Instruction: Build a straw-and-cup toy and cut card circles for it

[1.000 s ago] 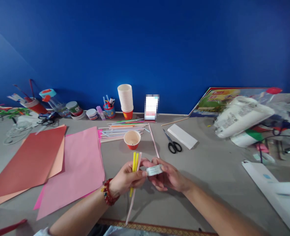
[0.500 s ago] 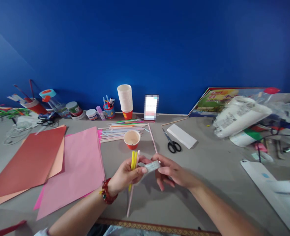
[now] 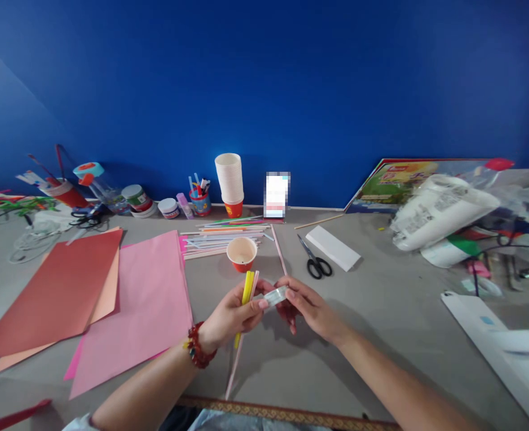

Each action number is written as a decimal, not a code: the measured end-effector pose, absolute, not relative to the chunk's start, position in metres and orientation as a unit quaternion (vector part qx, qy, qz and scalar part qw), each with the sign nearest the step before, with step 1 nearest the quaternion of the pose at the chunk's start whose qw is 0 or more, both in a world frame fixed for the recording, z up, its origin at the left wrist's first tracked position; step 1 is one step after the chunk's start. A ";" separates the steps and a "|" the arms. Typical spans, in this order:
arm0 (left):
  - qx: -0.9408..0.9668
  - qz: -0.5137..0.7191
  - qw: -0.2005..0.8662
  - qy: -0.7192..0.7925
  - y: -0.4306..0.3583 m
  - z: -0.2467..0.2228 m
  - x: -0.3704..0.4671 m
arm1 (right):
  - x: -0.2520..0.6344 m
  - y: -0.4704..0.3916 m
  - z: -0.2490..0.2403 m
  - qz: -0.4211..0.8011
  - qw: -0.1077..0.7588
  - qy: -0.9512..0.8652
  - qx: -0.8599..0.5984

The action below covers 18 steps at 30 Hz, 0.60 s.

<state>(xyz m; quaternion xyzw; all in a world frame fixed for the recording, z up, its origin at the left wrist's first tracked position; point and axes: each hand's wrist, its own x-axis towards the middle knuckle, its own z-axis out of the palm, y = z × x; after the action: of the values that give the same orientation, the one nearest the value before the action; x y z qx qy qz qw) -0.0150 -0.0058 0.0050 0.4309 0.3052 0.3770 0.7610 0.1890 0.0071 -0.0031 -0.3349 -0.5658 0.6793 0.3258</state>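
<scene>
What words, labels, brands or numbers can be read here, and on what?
None can be read with certainty.
Board at the back right: lettering, too blurred.
White package: print, too small.
Screen: pixelated.
Jars: labels, too small.
Cup stack: yellow mark, unreadable.
Held tape: nothing legible.

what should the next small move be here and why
Probably have the right hand pick along the edge of the clear roll, apparently tape, for its end: its fingers are already there, no pulled-off strip is visible, and the left hand grips both roll and yellow straws.
</scene>
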 end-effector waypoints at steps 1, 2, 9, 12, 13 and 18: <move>0.432 0.377 0.767 0.287 -0.006 0.004 -0.016 | 0.190 0.007 -0.004 0.692 0.328 -0.557 -0.321; 0.434 0.378 0.772 0.270 -0.006 0.003 -0.017 | 0.190 0.007 -0.005 0.706 0.330 -0.547 -0.306; 0.429 0.397 0.786 0.203 -0.008 -0.005 -0.017 | 0.186 0.005 -0.013 0.801 0.329 -0.454 -0.212; 0.426 0.403 0.784 0.203 -0.010 -0.001 -0.015 | 0.184 0.004 -0.014 0.824 0.317 -0.430 -0.189; 0.425 0.404 0.784 0.205 -0.010 0.000 -0.015 | 0.183 0.004 -0.014 0.827 0.314 -0.427 -0.187; 0.409 0.419 0.773 0.243 -0.012 0.000 -0.015 | 0.183 0.005 -0.014 0.822 0.313 -0.432 -0.199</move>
<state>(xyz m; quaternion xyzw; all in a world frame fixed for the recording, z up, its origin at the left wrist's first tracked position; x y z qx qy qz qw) -0.0150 -0.0117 0.0002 0.4086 0.2426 0.4195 0.7735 0.1830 0.0047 -0.0144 -0.1985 -0.4321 0.8221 0.3131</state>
